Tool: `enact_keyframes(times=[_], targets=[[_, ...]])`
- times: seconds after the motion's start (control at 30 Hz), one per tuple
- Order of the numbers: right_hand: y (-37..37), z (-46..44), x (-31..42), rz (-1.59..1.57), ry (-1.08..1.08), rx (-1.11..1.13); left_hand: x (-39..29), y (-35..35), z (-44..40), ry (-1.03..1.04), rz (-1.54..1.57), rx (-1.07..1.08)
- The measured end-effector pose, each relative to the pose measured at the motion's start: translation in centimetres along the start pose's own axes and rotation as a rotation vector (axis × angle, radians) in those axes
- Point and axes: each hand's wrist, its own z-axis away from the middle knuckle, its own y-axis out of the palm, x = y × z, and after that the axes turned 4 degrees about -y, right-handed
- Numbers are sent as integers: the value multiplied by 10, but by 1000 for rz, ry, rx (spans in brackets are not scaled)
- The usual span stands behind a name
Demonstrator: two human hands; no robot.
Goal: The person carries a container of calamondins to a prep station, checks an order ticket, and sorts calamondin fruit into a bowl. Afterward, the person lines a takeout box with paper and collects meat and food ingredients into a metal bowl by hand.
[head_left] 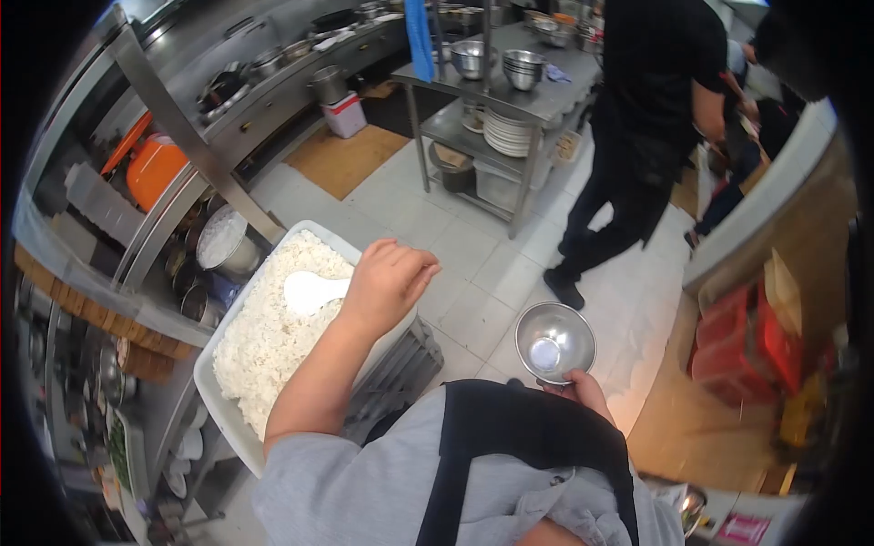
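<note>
A white rice paddle (pixel 312 293) lies with its blade on cooked white rice (pixel 273 341) in a large pale tub (pixel 238 443). My left hand (pixel 390 278) is over the tub's right side, fingers curled in, closed around the paddle's handle. Most of that handle is hidden under the hand. Low in front of my body, my right hand (pixel 583 391) grips a shiny metal bowl (pixel 555 341) by its near rim. No food shows inside the bowl, only a bright round patch at its bottom.
Under the tub is a grey crate-like stand (pixel 396 373). Metal shelving (pixel 155 218) runs along the left. Ahead stands a steel table (pixel 492 105) with bowls and stacked plates. A person in black (pixel 637 118) stands ahead on the right, near a red container (pixel 742 350).
</note>
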Motion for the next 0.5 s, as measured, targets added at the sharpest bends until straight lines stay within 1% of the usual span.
enact_keyframes(times=[0.03, 0.07, 0.1, 0.13, 0.17, 0.2, 0.23, 0.3, 0.33, 0.4, 0.43, 0.47, 0.5], targets=[[4, -13, 20, 56, -38, 14, -3, 8, -10, -26, -33, -11], [11, -24, 39, 107, -76, 31, -4, 15, -21, -36, -37, 37], [22, -34, 60, 118, -49, 58, -5, 21, -33, -43, -38, 92], [38, -41, 83, 195, -95, 147, -8, 24, -46, -63, -65, 102], [50, -52, 103, 265, -140, 229, -13, 28, -57, -154, -50, 165], [57, -69, 119, 294, -120, 258, -14, 33, -66, -246, -26, 229], [81, -73, 136, 329, -130, 268, -8, 40, -72, -267, -24, 247], [120, -89, 165, 350, -164, 375, 9, 60, -88, -402, 102, 409], [136, -97, 175, 362, -152, 368, 19, 75, -94, -418, 111, 407], [170, -115, 194, 395, -196, 470, 48, 105, -103, -700, 404, 510], [183, -127, 204, 396, -193, 475, 61, 115, -111, -759, 519, 593], [194, -138, 209, 395, -162, 523, 73, 126, -120, -761, 515, 599], [203, -148, 210, 392, -131, 566, 84, 138, -130, -860, 747, 638]])
